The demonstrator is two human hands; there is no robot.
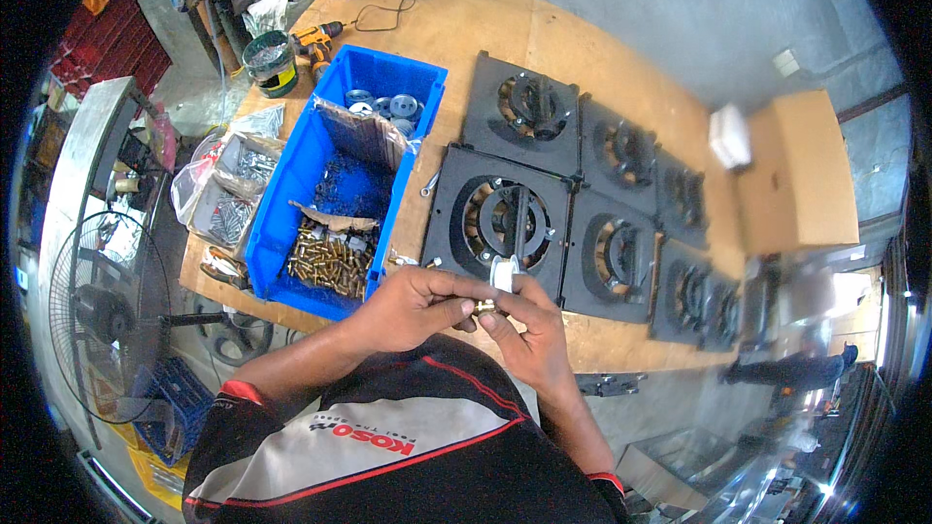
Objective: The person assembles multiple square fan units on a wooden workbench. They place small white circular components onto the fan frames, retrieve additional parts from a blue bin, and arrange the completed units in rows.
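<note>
In front of my chest, both hands meet around a small brass fitting (484, 307) and a pale grooved wheel (502, 274). My left hand (413, 306) is closed, its thumb and forefinger pinching the brass fitting. The wheel stands upright at the fingertips of my right hand (532, 335), whose thumb also presses by the brass piece. Fingers hide part of both pieces, so I cannot tell whether they are joined. Just beyond lies a square black panel (447, 233) with a round opening, a bar and a ring of metal parts.
A blue bin (260, 250) on the wooden table (466, 15) holds brass fittings, dark small parts and grey discs. Left of it are screw trays (231, 218), a bucket (270, 63) and a drill (316, 36). More black panels (524, 112) extend right, near a cardboard box (801, 175). A fan (92, 315) stands left.
</note>
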